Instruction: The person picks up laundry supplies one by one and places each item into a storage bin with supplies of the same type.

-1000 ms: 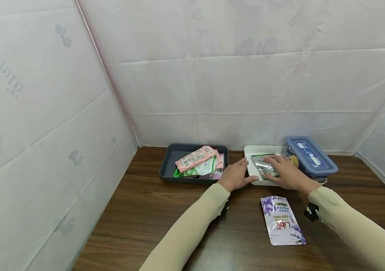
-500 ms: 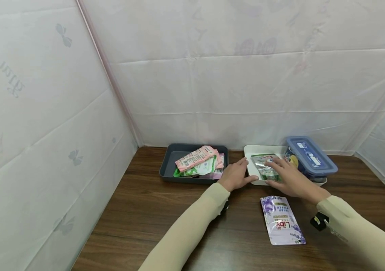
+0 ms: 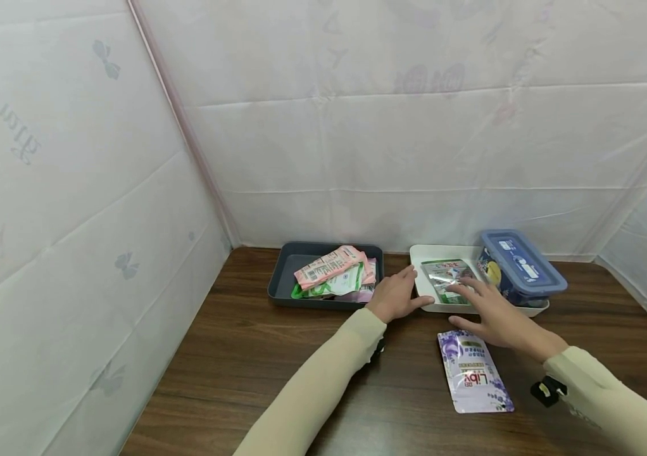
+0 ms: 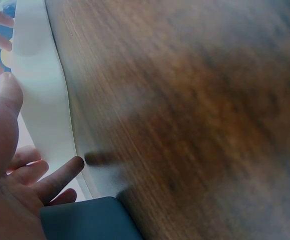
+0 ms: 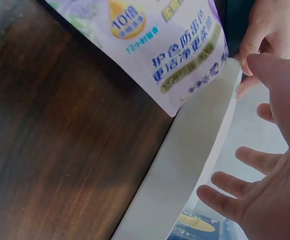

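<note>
My left hand lies at the left end of a white tray, fingers extended, near the right end of a dark grey tray. In the left wrist view its fingers are beside the white tray's wall. Over the front rim of the white tray hovers my right hand, fingers spread and nothing held. Below its fingertips lies a silver and green packet inside that tray. A purple Liby pouch lies flat on the table, just in front of the right thumb; the right wrist view shows its printed end.
Pink packets and a green-and-white packet are piled in the dark tray. A blue-lidded container sits tilted at the white tray's right end, beside a dark blue packet. A white sheet hangs behind the wooden table.
My right hand has drawn back toward the front right, uncovering more of the silver and green packet. The left hand stays in place.
</note>
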A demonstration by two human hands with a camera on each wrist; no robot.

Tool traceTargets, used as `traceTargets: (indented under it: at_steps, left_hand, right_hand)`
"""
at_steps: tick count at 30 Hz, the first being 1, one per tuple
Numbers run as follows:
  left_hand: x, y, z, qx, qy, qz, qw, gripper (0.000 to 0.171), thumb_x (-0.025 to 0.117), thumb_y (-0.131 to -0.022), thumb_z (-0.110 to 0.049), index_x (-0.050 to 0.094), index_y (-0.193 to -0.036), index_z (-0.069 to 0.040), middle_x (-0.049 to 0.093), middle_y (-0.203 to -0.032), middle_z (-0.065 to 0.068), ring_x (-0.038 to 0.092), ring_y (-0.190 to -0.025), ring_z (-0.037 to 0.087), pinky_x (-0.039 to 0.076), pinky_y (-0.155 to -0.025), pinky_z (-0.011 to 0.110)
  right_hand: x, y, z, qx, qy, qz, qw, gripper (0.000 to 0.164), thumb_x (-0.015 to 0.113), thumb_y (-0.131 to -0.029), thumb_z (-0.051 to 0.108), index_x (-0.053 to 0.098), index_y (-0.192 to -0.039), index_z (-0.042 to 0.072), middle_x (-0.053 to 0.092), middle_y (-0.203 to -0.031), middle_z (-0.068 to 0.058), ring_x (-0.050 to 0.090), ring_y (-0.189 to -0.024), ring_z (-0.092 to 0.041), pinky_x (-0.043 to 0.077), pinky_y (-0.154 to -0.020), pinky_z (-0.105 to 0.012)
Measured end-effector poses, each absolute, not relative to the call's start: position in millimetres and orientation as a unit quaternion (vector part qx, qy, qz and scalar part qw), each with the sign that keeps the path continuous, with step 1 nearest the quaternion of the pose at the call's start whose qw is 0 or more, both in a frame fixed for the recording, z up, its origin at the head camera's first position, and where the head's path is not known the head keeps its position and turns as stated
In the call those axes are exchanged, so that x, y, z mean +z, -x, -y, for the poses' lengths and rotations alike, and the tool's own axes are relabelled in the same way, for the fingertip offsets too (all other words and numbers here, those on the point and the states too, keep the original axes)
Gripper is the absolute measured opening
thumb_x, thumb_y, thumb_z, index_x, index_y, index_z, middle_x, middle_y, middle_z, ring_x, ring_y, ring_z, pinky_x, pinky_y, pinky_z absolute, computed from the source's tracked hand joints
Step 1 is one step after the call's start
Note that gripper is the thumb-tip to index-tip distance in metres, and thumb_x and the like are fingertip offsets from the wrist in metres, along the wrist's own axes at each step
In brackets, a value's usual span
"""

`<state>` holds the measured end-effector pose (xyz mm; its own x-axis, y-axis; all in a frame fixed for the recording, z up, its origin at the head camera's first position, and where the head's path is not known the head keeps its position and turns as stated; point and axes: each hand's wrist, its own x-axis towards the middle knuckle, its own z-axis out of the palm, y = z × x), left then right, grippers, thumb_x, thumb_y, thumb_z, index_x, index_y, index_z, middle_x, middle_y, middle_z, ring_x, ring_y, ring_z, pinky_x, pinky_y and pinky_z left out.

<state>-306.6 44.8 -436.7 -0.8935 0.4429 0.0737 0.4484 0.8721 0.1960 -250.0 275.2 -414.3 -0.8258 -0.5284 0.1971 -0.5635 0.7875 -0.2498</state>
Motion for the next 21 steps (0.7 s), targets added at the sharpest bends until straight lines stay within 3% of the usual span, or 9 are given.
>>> traceTargets:
  at_steps: [8, 21]
  left_hand:
    - [-437, 307, -45, -0.103, 0.227, 0.968, 0.014, 0.079, 0.045, -0.091, -0.068, 0.043, -0.149, -0.014, 0.034, -0.156, 0.001, 0.063, -0.112, 0.021, 0.051, -0.093, 0.031]
    - [-437, 306, -46, -0.101, 0.224, 0.969, 0.016, 0.079, 0.046, -0.091, -0.069, 0.044, -0.148, -0.015, 0.035, -0.156, 0.0, 0.064, -0.109, 0.02, 0.051, -0.092, 0.03]
  right_hand:
    - [-416, 245, -275, 0.151, -0.292, 0.942, 0.068, 0.063, 0.065, -0.092, 0.045, 0.045, -0.145, 0.016, 0.039, -0.146, -0.024, 0.04, -0.125, -0.054, 0.038, -0.091, -0.071]
    - [-417, 235, -278, 0.156, -0.291, 0.941, 0.075, 0.064, 0.069, -0.09, 0.043, 0.047, -0.143, 0.014, 0.039, -0.146, -0.025, 0.039, -0.126, -0.055, 0.038, -0.091, -0.071]
